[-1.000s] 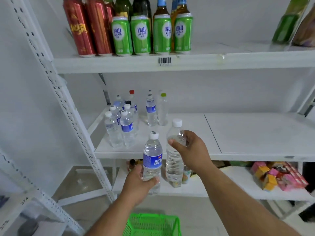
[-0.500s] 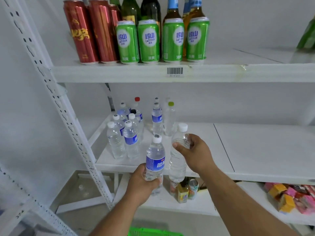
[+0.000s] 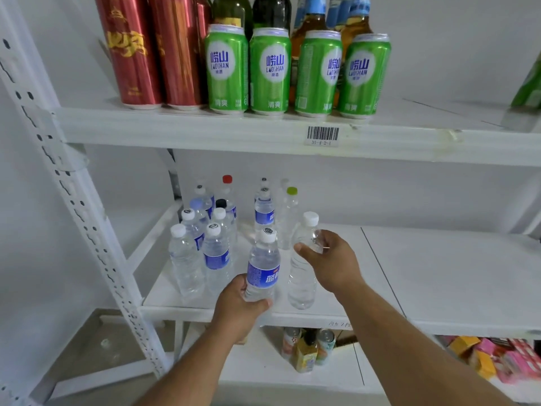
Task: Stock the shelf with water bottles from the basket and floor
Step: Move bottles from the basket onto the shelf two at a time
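A: Okay, quick pass. Left hand (image 3: 240, 312)?

B: Wrapped round the lower part of a blue-label bottle (image 3: 262, 268), upright, white cap, at the front edge of the middle shelf (image 3: 439, 288). Can't tell if its base touches the shelf; the hand hides it.

A: Right hand (image 3: 330, 259)?

B: Fingers closed on the shoulder of a clear bottle (image 3: 301, 276) without a label, white cap, just right of the blue-label one. Its base looks set down on the middle shelf, slight tilt.

A: Other water on that shelf?

B: Cluster of bottles (image 3: 205, 235) at the left, upright, mostly white caps, a few blue labels, one black cap, one red cap (image 3: 227, 179) at the back. Behind the two held bottles, another blue-label one (image 3: 264, 212) and a clear one with a green cap (image 3: 292, 191). Right half of the shelf is bare board.

A: Top shelf (image 3: 205, 130)?

B: Two tall red cans (image 3: 146, 54) at left, four green cans (image 3: 295, 71) in a row, glass bottles behind them. Barcode sticker (image 3: 323, 134) on the front edge.

A: Below?

B: Small cans and a yellow-label bottle (image 3: 306, 351) under the middle shelf, colourful packets (image 3: 497, 361) far right. White slotted upright (image 3: 73, 200) at left.
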A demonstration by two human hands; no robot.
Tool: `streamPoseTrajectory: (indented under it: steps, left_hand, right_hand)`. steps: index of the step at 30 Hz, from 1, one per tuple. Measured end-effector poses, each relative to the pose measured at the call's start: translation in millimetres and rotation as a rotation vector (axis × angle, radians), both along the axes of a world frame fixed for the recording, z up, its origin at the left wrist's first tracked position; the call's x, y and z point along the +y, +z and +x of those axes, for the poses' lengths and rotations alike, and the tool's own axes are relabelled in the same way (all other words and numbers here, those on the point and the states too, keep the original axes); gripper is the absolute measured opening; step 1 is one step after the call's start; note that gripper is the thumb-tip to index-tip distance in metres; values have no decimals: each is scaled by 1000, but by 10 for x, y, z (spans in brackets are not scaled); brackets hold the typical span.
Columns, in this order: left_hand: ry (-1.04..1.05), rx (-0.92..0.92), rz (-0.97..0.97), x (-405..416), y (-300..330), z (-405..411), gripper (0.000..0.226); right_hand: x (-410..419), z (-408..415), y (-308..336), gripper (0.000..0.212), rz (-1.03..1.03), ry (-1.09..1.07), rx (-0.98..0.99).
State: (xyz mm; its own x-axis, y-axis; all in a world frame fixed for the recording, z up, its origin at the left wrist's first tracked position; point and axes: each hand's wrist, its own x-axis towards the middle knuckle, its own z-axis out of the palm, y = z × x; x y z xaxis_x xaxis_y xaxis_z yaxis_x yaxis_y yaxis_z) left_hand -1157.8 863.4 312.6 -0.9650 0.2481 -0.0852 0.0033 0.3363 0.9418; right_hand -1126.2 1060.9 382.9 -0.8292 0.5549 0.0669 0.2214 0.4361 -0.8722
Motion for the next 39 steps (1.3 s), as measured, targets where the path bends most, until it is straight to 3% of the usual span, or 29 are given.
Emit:
streamPoseTrajectory:
  steps: [10,15,20,31,39]
  left_hand:
    - [55,-33,-60,379,-159,-578,42]
    - [86,-56,-77,608,-326,-936,58]
    - [114,-62,-77,791,-463,-1243,61]
    - [140,-60,-41,1007,-600,-1684,62]
    - [129,-25,-28,1050,-635,-1836,58]
  right_hand:
    - [358,-674,-170,59,-18,55,-29]
    - [505,-1027,-292,63,8,94,-69]
    - [620,-1303,-477,68,-20,102,-70]
    - [742,-1589,-695,54,-22,119,-72]
    - [709,-1685,-706,56,-38,117,-60]
